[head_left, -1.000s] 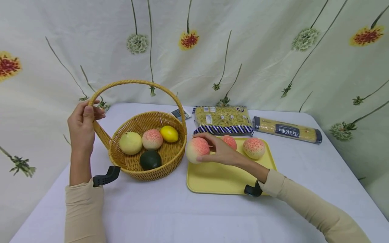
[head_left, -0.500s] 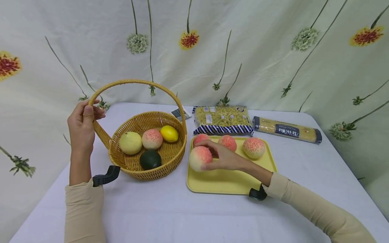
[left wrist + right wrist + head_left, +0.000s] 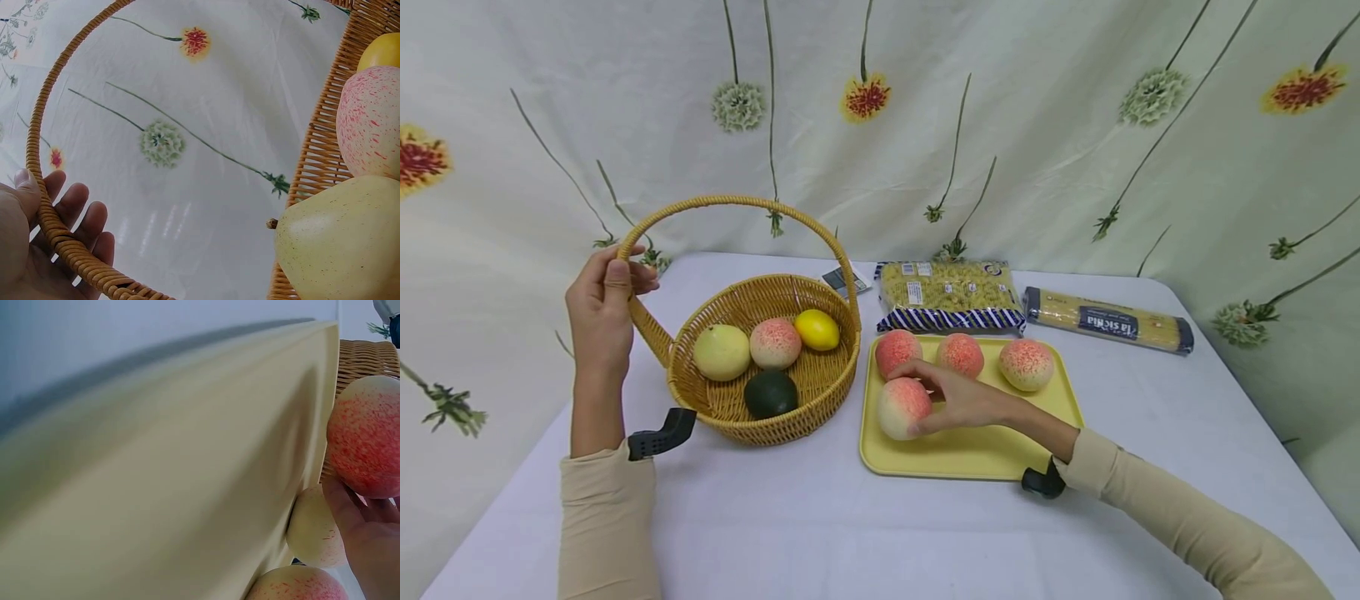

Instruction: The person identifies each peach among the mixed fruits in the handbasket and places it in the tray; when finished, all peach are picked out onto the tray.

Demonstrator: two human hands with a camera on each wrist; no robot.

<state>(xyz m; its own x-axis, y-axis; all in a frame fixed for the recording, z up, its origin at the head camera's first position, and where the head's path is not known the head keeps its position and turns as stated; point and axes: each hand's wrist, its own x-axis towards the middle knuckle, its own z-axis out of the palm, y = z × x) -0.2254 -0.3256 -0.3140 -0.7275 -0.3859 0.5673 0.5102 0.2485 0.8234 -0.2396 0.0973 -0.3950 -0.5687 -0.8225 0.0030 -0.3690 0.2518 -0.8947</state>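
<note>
My left hand [image 3: 604,308] grips the left side of the wicker basket's [image 3: 842,392] tall handle [image 3: 44,131], the thumb on the near side. Inside the basket lie a pale yellow-green pear [image 3: 340,240], a pink-speckled peach [image 3: 776,343], a yellow lemon [image 3: 817,330] and a dark green avocado-like fruit [image 3: 771,394]. At the left part of the yellow tray [image 3: 925,462], my right hand [image 3: 958,400] holds a peach [image 3: 369,437] between thumb and fingers. Whether that peach touches the tray is hard to tell. Behind it sit a left peach [image 3: 897,350], a middle peach [image 3: 961,355] and a right peach [image 3: 1027,365].
Past the tray lie a bag of short pasta [image 3: 951,296] and a long pack of spaghetti [image 3: 1108,320]. A small card [image 3: 847,281] is behind the basket. A flower-printed cloth [image 3: 1037,150] hangs at the back of the white table [image 3: 760,517].
My right hand has brought the peach toward me and slightly right, lower over the tray, uncovering the left peach behind it. My left hand and the basket stay where they were.
</note>
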